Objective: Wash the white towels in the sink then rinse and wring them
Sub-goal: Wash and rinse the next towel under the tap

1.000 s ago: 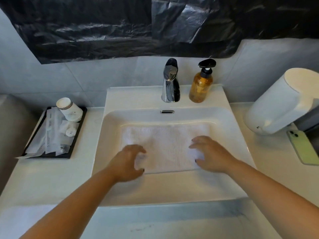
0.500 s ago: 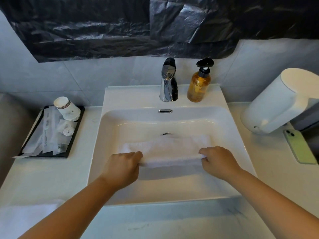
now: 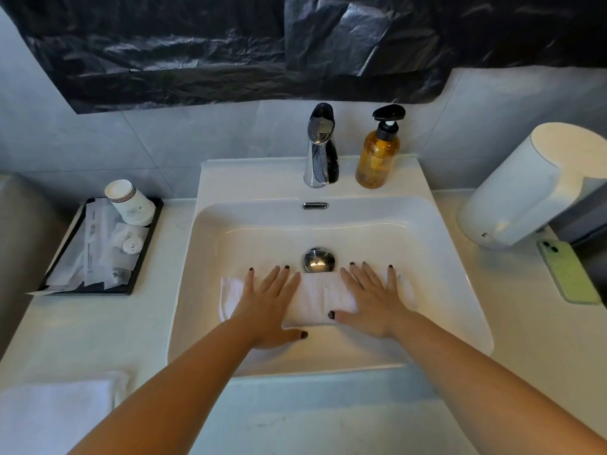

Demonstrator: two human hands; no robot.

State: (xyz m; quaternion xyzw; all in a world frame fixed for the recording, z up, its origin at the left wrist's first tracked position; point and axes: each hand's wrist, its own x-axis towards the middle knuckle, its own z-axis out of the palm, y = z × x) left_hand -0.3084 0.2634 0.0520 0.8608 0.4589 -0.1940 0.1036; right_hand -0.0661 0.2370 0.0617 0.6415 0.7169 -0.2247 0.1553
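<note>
Folded white towel [image 3: 320, 298], flat in sink [image 3: 437, 257], both hands pressing

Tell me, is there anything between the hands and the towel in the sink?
No. The left hand and right hand lie flat directly on the folded white towel in the sink, just in front of the drain.

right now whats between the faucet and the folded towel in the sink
In the head view, the round metal drain stopper lies between the faucet and the folded towel, along with the overflow slot in the sink back wall.
</note>
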